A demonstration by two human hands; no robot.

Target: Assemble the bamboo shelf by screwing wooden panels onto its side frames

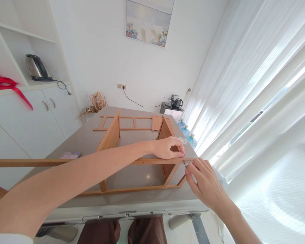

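A wooden frame with crosspieces lies on its side along the table's near edge. My left hand reaches across it from the left, its thumb and bent fingers closed at the upper rail near the right end. Just right of there, my right hand pinches a thin dark metal piece, slanted against that rail; whether it is a screw or a small key I cannot tell. Two wooden panels, a left panel and a right panel, stand upright within the frame.
Farther back on the grey table lies a ladder-like wooden frame. A flat pale object rests at the left. Clear plastic lies behind my left hand. Water bottles and a white curtain are at the right.
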